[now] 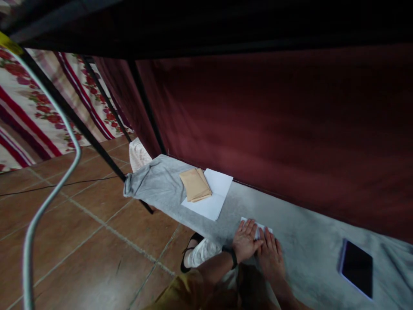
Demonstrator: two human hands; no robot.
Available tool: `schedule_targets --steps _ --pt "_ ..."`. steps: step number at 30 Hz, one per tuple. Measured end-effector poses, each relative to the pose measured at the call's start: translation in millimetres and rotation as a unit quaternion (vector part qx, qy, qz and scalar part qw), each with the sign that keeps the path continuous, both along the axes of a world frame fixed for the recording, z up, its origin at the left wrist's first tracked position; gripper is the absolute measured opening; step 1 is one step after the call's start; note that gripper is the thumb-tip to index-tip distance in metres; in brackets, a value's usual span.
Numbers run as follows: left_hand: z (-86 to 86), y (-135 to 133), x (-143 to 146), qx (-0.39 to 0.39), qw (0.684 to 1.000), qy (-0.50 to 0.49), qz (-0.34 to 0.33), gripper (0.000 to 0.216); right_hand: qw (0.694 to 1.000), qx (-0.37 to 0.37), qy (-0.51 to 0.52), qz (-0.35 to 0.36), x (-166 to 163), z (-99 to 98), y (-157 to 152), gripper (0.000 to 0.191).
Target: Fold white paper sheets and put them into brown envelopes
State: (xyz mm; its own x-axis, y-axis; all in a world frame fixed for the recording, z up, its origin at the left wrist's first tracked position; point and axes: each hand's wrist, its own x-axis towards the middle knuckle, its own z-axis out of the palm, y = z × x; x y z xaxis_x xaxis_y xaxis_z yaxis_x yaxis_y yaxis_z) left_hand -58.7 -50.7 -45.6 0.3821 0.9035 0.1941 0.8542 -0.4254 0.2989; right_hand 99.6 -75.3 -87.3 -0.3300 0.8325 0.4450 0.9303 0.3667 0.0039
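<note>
My left hand (245,241) and my right hand (270,255) lie flat side by side on a small folded white paper (259,228), fingers stretched out and pressing it onto the grey cloth-covered surface (306,254). Only the far edge of the paper shows past my fingertips. A dark band sits on my left wrist. Farther along the surface, a stack of tan envelopes (195,185) rests on white sheets of paper (216,193).
A dark phone or tablet (356,269) lies on the grey cloth to the right. A maroon curtain (274,129) backs the surface. Black metal frame bars (146,107), a grey tube (48,202), brown floor tiles (80,224) and a floral cloth (32,116) are at left.
</note>
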Motion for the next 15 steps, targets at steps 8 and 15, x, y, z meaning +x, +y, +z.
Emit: schedule_targets --steps 8,15 --pt "-1.9 3.0 -29.5 0.012 0.998 0.048 0.025 0.06 0.997 -0.065 0.009 -0.042 -26.3 11.4 13.7 0.048" --pt "-7.7 3.7 -29.1 0.015 0.999 0.036 0.023 0.055 0.998 -0.066 -0.008 -0.004 -45.3 15.6 19.4 0.048"
